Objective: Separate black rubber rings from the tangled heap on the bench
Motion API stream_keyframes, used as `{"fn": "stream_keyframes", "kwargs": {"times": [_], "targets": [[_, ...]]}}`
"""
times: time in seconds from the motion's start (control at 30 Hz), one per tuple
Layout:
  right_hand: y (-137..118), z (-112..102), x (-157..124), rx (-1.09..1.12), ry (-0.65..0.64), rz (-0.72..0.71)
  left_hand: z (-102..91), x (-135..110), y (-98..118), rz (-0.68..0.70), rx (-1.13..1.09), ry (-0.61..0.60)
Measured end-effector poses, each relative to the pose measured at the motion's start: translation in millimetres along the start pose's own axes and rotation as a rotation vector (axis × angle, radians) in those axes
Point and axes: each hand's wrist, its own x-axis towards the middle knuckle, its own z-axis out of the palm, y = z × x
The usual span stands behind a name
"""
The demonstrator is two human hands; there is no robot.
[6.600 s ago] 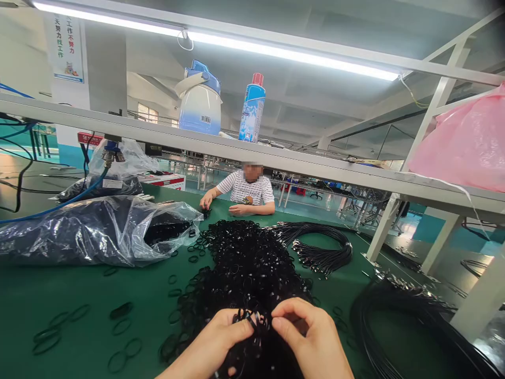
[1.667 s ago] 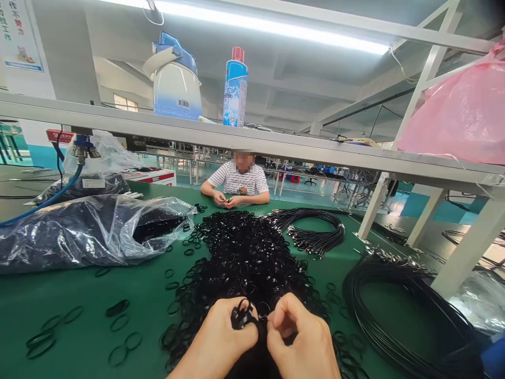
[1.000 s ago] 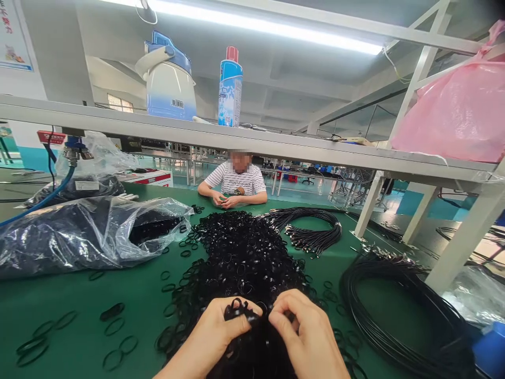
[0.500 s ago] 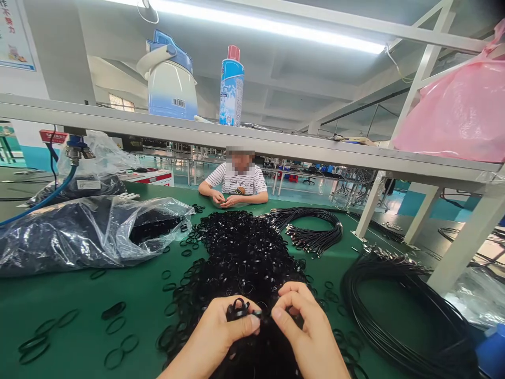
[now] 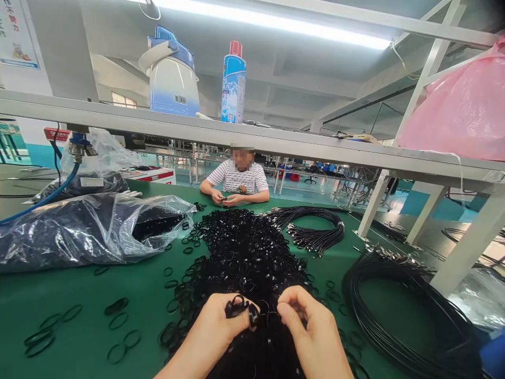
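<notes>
A big heap of black rubber rings (image 5: pixel 240 252) covers the middle of the green table (image 5: pixel 59 295). My left hand (image 5: pixel 215 329) pinches a small bunch of black rings (image 5: pixel 239 309) just above the near end of the heap. My right hand (image 5: pixel 311 331) is beside it, a short gap away, with thumb and fingertips pinched together; whether a ring sits between them is hidden. Loose single rings (image 5: pixel 118 321) lie scattered on the table to the left.
A clear plastic bag of black parts (image 5: pixel 79 231) lies at left. Coiled black cables (image 5: pixel 398 321) lie at right, a cable bundle (image 5: pixel 315 231) farther back. A person in a striped shirt (image 5: pixel 239 179) works across the table. A shelf (image 5: pixel 236 139) carries a jug and a spray can.
My right hand has drawn a little away from my left, opening a gap between them. The bunch of rings stays in my left fingers.
</notes>
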Motion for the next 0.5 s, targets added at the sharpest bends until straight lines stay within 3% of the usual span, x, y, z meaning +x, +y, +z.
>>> {"fn": "stream_keyframes", "kwargs": {"times": [0.17, 0.37, 0.5], "targets": [[2, 1, 0, -0.079, -0.108, -0.017, -0.1, 1, -2, 0.036, 0.022, 0.000], [10, -6, 0, 0.012, 0.051, 0.083, -1.9, -4, 7, 0.040, -0.001, 0.000], [1, 2, -1, 0.049, -0.058, 0.026, 0.0, -6, 7, 0.070, -0.013, -0.008]]}}
